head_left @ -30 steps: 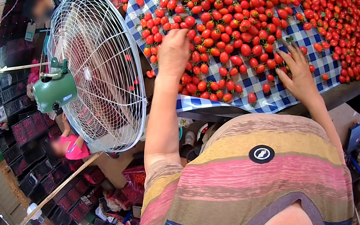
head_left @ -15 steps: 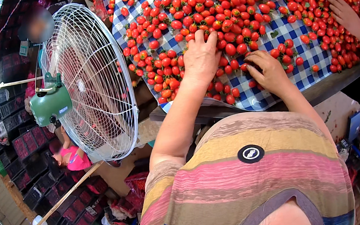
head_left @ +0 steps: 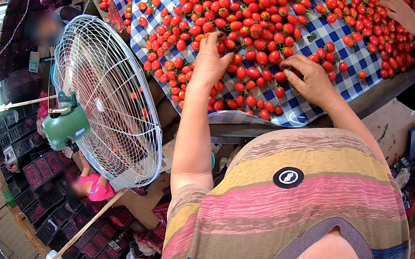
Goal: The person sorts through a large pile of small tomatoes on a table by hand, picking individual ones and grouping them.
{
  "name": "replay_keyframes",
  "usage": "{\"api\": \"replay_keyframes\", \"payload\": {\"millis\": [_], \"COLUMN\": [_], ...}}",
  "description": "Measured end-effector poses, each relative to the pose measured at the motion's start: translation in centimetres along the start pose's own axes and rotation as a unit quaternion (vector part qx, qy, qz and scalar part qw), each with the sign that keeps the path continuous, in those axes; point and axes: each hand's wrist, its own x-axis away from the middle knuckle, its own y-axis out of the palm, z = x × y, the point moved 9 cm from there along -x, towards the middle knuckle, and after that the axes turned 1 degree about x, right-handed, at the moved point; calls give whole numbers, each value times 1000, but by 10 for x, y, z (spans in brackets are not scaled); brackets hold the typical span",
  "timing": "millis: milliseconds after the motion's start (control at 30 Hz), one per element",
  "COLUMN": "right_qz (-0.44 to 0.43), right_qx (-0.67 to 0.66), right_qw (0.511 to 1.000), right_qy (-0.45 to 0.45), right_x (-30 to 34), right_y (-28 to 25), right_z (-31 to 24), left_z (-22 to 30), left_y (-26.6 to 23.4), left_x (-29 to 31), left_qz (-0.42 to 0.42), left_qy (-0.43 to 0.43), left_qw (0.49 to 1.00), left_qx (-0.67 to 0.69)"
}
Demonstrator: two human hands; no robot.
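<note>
Small oval red tomatoes point(head_left: 256, 26) lie in a thick spread over a blue-and-white checked cloth point(head_left: 336, 40). My left hand point(head_left: 209, 62) reaches into the near left of the spread, thumb and fingers apart, its fingertips touching tomatoes. To its right, my right hand point(head_left: 310, 78) rests low over the cloth near the front edge. Its fingers bend down and its thumb stands apart from them; the palm is hidden, and a small dark red bit shows at the fingertips. A few loose tomatoes lie beside it on both sides.
A large caged fan point(head_left: 108, 102) with a green motor stands close at my left. Another person's hand point(head_left: 396, 7) touches tomatoes at the far right. Stacked dark crates point(head_left: 40, 170) and a person in pink point(head_left: 98, 187) are at the left. The wooden table edge point(head_left: 393, 83) runs before me.
My left hand has drawn to the left, and several tomatoes now lie uncovered where it was. My right hand stays in nearly the same place. The other person's hand has shifted slightly.
</note>
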Motion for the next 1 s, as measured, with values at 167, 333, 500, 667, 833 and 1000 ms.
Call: {"api": "replay_keyframes", "payload": {"millis": [167,333,500,667,833,1000], "right_qz": [6,8,17,-21,-84,-125], "right_qx": [-5,-25,-24,-179,-697,-681], "right_qw": [1000,1000,1000,979,624,617], "right_qy": [-11,-4,-7,89,343,374], "right_x": [-1,-1,-3,5,19,29], "right_y": [-1,-1,-5,15,65,73], "right_z": [-3,-4,-6,30,19,35], "left_z": [29,-6,-15,-29,98,75], "left_y": [15,-9,-32,1,13,36], "left_x": [-5,-10,34,50,52,28], "left_qz": [61,81,187,180,3,37], "left_qy": [-64,-18,-75,-178,115,142], "left_qw": [993,981,965,780,972,969], "left_qx": [-81,177,169,572,204,-197]}}
